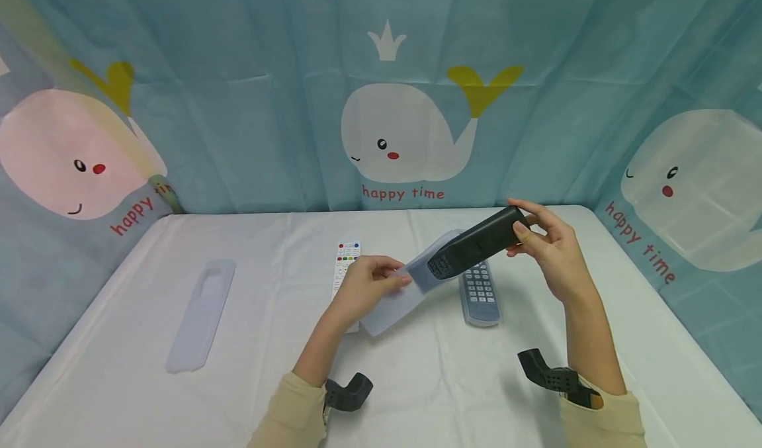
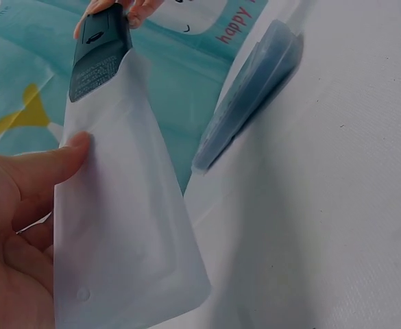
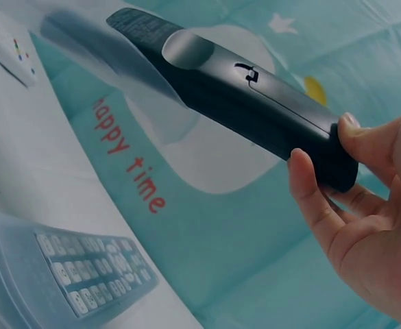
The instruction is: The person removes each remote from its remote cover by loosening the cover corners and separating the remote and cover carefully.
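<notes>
Gripped at its rear end by the right hand (image 1: 550, 249), fingers and thumb curled round it, the black remote (image 1: 476, 244) is held right of frame centre. Its long axis slopes down-left, nose entering the silicone sleeve (image 1: 395, 292), pinched by the left hand (image 1: 366, 286). Remote is judged rigid, light; sleeve soft, floppy, best held near its mouth.

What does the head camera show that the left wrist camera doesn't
Only the head view shows the white remote behind the left hand, a spare silicone cover lying flat at the left of the table, and the whole right hand. Only the left wrist view shows the thumb pressed on the translucent sleeve up close. Both show the black remote at the sleeve's mouth and the covered grey remote lying on the table.
</notes>
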The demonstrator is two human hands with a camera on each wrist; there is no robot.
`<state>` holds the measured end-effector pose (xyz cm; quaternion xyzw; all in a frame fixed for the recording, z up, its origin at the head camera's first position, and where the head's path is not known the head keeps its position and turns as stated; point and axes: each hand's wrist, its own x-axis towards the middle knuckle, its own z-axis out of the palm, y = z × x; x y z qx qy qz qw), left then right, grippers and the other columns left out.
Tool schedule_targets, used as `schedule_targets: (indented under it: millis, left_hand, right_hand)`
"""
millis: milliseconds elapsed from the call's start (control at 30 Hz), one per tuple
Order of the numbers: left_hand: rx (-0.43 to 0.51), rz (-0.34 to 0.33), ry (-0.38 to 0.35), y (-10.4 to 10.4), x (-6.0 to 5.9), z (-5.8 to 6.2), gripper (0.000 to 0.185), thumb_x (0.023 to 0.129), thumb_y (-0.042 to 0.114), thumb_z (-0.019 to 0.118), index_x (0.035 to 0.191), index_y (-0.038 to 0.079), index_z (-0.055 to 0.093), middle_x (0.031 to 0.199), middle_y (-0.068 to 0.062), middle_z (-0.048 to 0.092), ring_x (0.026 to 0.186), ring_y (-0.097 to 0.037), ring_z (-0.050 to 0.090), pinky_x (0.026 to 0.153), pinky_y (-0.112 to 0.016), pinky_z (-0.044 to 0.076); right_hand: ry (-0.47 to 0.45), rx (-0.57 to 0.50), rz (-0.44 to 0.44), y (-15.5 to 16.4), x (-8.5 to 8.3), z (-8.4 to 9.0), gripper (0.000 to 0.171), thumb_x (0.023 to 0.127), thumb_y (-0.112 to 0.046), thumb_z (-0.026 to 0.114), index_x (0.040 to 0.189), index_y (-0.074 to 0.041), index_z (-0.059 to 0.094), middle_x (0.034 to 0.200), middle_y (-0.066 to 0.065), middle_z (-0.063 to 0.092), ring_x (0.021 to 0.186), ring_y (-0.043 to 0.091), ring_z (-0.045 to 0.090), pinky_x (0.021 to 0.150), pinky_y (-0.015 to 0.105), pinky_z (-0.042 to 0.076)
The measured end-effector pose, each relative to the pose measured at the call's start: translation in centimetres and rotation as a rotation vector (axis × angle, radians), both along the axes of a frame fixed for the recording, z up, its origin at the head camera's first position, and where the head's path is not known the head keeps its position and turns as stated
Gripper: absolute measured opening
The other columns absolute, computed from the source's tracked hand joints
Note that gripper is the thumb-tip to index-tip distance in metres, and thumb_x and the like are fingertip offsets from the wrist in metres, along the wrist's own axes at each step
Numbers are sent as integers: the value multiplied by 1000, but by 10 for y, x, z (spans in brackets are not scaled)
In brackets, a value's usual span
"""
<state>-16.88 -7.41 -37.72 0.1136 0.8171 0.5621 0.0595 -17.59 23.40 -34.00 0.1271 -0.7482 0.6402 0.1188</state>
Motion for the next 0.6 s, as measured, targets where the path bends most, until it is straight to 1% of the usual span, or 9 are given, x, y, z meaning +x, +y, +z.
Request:
schedule_targets:
  millis: [67,300,400,600]
  left_hand:
    - [6,-5,6,-1,0,1,20,93,7,80,110,-4,78,84,-7,75,72,-6,64,70,-23,52]
    - [26,-19,-7,-2,1,3,19,94,8,80,109,-3,78,85,-8,77,72,-6,65,71,-22,52]
    - [34,-29,0,-3,0,3,18,94,6,79,109,-4,78,86,-9,77,72,-6,65,71,-22,52]
    - [37,-8,4,-6,0,4,16,93,4,79,108,-4,78,85,-8,77,71,-6,64,70,-21,53]
  right_hand:
    - [-3,-4,-3,1,0,0,42,106,2,57,144,-13,65,106,-2,58,73,11,72,73,19,60]
    - [-14,-20,-5,3,0,0,38,107,-6,60,143,-14,66,104,2,58,73,11,72,72,19,61]
    - [-17,-24,-7,4,1,0,38,107,-4,59,143,-15,67,103,1,59,73,11,72,72,19,61]
    - [-14,-65,-36,9,3,2,39,106,0,59,142,-14,67,101,0,56,72,11,71,71,18,61]
